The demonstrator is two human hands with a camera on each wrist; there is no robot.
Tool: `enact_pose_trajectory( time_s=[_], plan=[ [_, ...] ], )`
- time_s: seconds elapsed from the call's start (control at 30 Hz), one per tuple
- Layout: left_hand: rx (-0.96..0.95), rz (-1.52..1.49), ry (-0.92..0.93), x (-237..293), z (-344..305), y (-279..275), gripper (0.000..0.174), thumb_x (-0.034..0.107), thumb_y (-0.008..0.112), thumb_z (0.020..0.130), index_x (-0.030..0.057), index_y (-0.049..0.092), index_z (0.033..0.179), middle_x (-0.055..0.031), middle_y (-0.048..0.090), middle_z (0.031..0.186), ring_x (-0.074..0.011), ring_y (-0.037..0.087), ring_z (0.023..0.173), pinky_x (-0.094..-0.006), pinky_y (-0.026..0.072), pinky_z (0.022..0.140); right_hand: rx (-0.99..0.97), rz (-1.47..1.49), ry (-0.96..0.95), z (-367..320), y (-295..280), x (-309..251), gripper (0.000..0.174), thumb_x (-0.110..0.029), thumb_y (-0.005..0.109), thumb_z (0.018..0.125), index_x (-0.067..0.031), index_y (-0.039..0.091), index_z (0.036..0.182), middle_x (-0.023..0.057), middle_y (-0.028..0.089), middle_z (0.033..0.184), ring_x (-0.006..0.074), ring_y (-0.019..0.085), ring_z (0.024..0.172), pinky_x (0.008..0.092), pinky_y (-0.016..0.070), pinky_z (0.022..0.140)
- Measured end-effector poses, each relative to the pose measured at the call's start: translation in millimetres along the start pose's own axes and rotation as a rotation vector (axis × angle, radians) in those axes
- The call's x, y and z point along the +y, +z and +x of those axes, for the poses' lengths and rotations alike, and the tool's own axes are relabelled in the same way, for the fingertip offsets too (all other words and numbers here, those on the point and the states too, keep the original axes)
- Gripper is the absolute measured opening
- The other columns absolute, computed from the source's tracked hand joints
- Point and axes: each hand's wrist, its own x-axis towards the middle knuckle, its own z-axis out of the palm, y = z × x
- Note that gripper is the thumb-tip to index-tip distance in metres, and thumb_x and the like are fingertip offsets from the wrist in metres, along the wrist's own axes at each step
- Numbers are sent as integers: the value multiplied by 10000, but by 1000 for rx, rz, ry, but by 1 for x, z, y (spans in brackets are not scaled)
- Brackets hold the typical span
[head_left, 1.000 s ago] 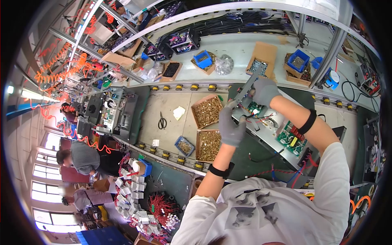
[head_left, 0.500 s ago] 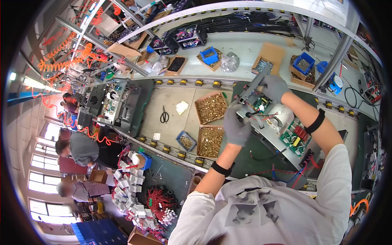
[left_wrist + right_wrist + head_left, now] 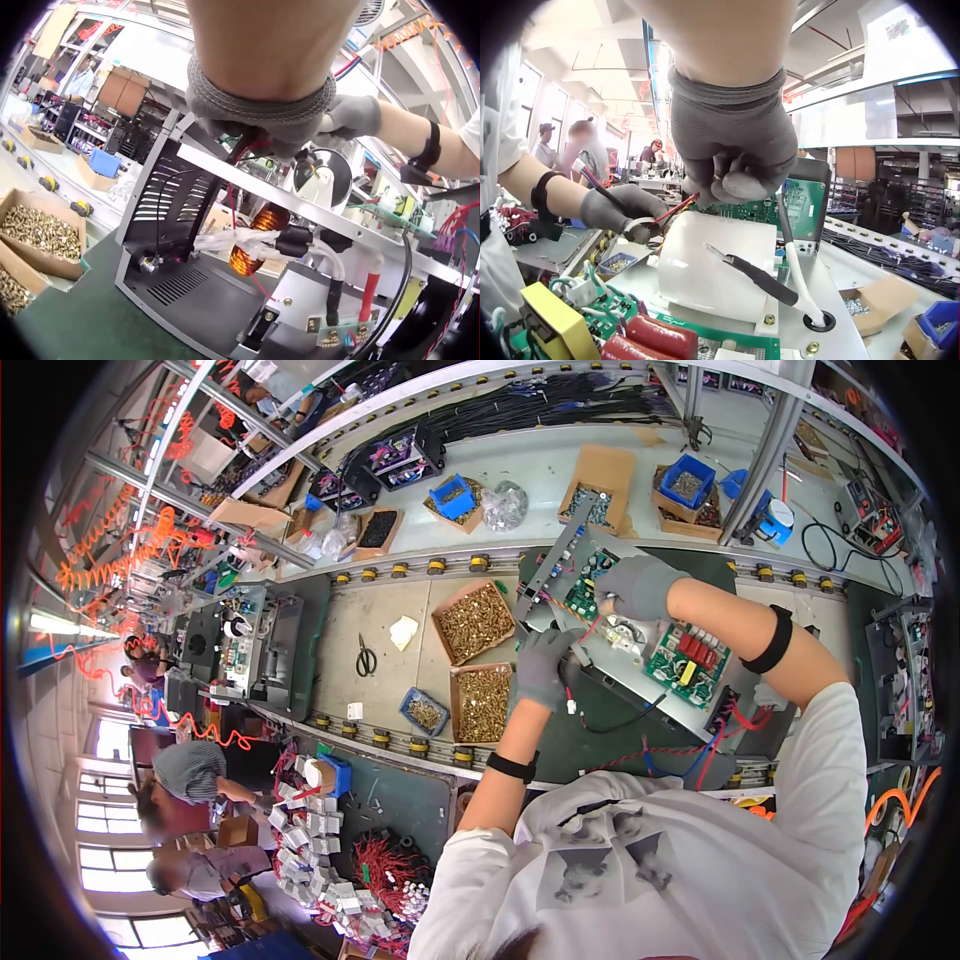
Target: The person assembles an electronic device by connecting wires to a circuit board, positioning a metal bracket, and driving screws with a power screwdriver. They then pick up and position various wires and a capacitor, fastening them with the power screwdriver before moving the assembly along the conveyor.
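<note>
Gloved in grey, my left hand grips a thin cable at the near edge of an open metal chassis; its white connector dangles below the fingers. My right hand is over the chassis, its curled fingers pinching red wires that run toward the left hand. Beside the right hand lie a green circuit board and a white cylindrical part. A board with red components is mounted nearer my body. In the left wrist view, a copper coil shows under the chassis plate. The fingertips are partly hidden there.
Two cardboard boxes of brass fasteners stand left of the chassis, with a small blue tray and scissors farther left. A roller rail runs behind. Bins and boxes of screws sit on the rear shelf.
Both hands have left the grey end panel, which stays at the chassis's far end. The right hand has come to the wires by the board; the left now holds a cable. The head view has shifted.
</note>
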Motion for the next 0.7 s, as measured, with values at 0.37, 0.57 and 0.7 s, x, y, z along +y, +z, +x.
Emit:
enact_pose_trajectory(
  time_s=[0.37, 0.57, 0.7],
  plan=[
    [391, -345, -206, -21, -26, 26, 210, 200, 544, 862, 16, 630, 918, -165, 550, 1140, -267, 531, 1049, -325, 419, 876, -157, 657, -230, -15, -11, -34, 211, -184, 621, 803, -124, 650, 1003, 38, 608, 739, 113, 563, 671, 280, 456, 622],
    [591, -1092, -558, -26, -26, 21, 136, 196, 516, 889, 62, 536, 879, -115, 606, 989, -192, 555, 945, -270, 432, 779, -103, 1095, -333, 5, 8, -15, 190, -221, 570, 871, -51, 609, 945, 24, 614, 820, 101, 549, 733, 268, 446, 627],
    [571, -990, -498, -32, -24, 24, 251, 255, 524, 903, 25, 603, 964, -52, 592, 880, -140, 516, 740, -255, 416, 701, -76, 548, -287, 20, 25, -15, 267, -280, 598, 833, -58, 622, 978, 106, 629, 833, 203, 600, 754, 347, 473, 671]
  ],
)
